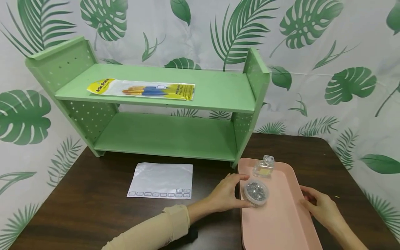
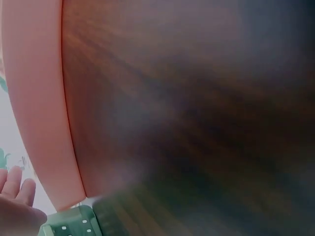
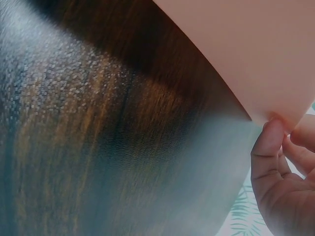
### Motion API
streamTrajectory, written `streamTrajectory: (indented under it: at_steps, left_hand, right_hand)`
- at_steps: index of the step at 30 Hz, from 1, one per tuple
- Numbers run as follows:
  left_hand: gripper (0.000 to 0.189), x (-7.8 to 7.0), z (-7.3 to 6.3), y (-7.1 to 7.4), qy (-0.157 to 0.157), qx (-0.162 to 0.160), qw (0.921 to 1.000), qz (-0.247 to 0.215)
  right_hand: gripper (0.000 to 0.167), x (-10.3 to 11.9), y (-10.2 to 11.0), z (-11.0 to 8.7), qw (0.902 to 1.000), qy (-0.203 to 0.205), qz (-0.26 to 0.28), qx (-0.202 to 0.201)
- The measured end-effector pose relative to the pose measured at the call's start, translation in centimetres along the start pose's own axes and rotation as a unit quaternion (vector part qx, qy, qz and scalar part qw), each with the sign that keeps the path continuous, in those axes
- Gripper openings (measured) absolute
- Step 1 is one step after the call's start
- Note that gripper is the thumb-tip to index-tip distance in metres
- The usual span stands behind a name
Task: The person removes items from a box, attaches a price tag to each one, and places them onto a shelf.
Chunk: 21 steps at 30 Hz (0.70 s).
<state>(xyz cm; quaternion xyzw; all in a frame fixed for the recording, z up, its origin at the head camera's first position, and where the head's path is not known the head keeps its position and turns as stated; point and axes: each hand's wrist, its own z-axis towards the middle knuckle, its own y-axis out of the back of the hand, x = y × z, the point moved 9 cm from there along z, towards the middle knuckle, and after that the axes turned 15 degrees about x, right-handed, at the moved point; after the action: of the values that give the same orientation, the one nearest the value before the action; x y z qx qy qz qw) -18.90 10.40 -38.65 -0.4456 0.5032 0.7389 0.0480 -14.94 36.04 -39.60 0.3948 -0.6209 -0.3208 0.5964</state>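
A round clear tub (image 1: 256,192) with silvery contents is over the left side of the pink tray (image 1: 281,222). My left hand (image 1: 226,194) holds it from the left, index finger at its far edge and thumb at its near edge. In the left wrist view, fingers (image 2: 17,189) show beyond the tray wall, and the tub is hidden. At the tray's right rim, my right hand (image 1: 322,208) grips the edge; the right wrist view shows thumb and fingers (image 3: 269,142) pinching it. A small clear glass bottle (image 1: 264,167) with a faceted stopper stands at the tray's far end.
A green two-tier shelf (image 1: 165,135) stands at the back of the dark wooden table (image 1: 93,208). On its upper board lies a pack of artist brushes (image 1: 143,89). A white sheet (image 1: 160,178) with small printed boxes lies before the shelf, left of the tray.
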Motion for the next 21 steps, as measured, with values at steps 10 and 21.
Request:
streamTrajectory:
  at_steps: [10, 21]
  left_hand:
    - [0.075, -0.7, 2.5, -1.1, 0.021, 0.016, 0.9939, 0.107]
    - [0.076, -0.4, 3.1, -1.9, 0.048, 0.024, 0.9870, 0.152]
  right_hand:
    - [0.038, -0.2, -0.3, 0.0, 0.9995, -0.014, 0.025, 0.017]
    - [0.039, -0.3, -0.4, 0.0, 0.9994, -0.018, 0.021, 0.020]
